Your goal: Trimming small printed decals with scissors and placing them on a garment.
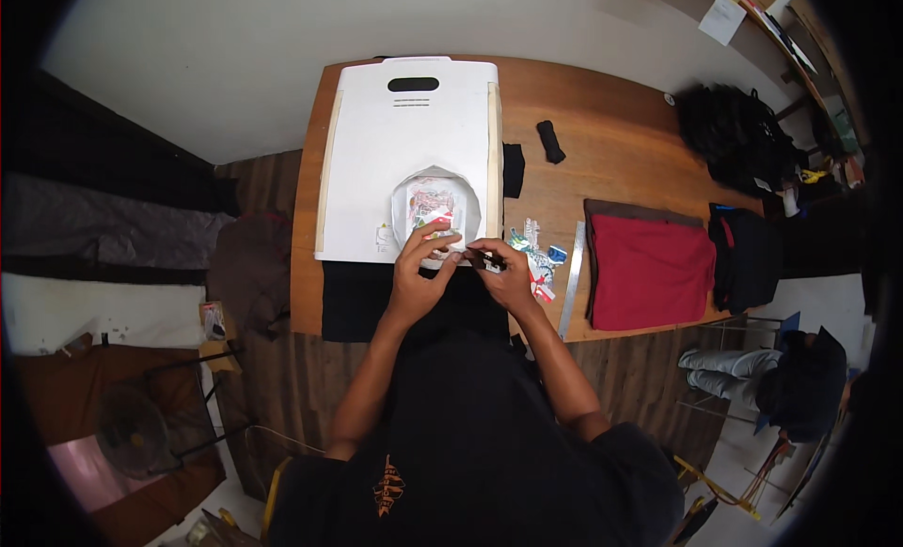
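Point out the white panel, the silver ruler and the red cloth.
White panel point(400, 147): head view, bare face below the handle slot.
Silver ruler point(572, 279): head view, middle of its length.
Red cloth point(652, 269): head view, middle of its upper face.

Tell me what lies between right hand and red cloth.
In the head view, from right hand to red cloth: printed scraps, ruler, then brown cloth's edge.

White board point(376, 171): smooth, looks like plastic, low sheen
Round white piece point(473, 208): smooth, matt; paper or cloth, cannot tell
Counter point(602, 110): wood, smooth, faintly glossy
Ruler point(572, 279): smooth metal, dull sheen
Red folded cloth point(651, 268): soft, matt fabric
Coloured scraps point(538, 265): thin; paper or film, unclear
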The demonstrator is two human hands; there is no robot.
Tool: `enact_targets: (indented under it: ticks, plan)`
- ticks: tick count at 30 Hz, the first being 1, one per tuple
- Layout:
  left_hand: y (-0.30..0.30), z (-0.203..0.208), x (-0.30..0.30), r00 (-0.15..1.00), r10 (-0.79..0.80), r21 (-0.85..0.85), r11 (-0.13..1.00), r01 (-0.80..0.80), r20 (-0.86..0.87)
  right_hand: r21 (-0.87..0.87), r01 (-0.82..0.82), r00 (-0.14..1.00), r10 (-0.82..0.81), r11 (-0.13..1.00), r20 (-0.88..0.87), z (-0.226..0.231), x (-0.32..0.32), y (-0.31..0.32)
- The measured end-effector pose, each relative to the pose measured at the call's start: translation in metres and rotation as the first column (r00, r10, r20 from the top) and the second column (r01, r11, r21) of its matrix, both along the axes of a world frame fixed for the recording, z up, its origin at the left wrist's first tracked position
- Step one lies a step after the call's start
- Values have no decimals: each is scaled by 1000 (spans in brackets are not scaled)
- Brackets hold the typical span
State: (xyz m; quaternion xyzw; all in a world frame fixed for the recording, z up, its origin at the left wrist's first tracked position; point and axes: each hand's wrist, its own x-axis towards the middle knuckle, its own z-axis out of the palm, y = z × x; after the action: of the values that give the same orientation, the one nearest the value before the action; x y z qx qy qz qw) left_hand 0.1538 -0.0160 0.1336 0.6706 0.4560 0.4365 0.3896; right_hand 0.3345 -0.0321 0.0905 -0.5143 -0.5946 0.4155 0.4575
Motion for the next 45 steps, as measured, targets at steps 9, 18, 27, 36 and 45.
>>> enact_targets:
  ticks: [9,18,27,36,45]
  plan:
    - [-5,-15,-1,815,320,-368,919,-143,483,-246,2,866,-125,969,-484,1,-21,4]
    - [-1,20,1,804,272,-285,949,-134,528,-253,-49,894,-71,966,-442,29,-36,1]
    - [-11,1,-5,851,231,-268,957,-111,472,-189,-14,884,-76,982,-462,42,-41,12]
    - [-10,17,-1,821,174,-244,969,-44,543,-340,-96,814,-122,936,-568,22,-30,1]
    - [-19,-9,-6,974,31,-242,970,25,223,-377,179,870,-325,909,-371,3,-5,-8]
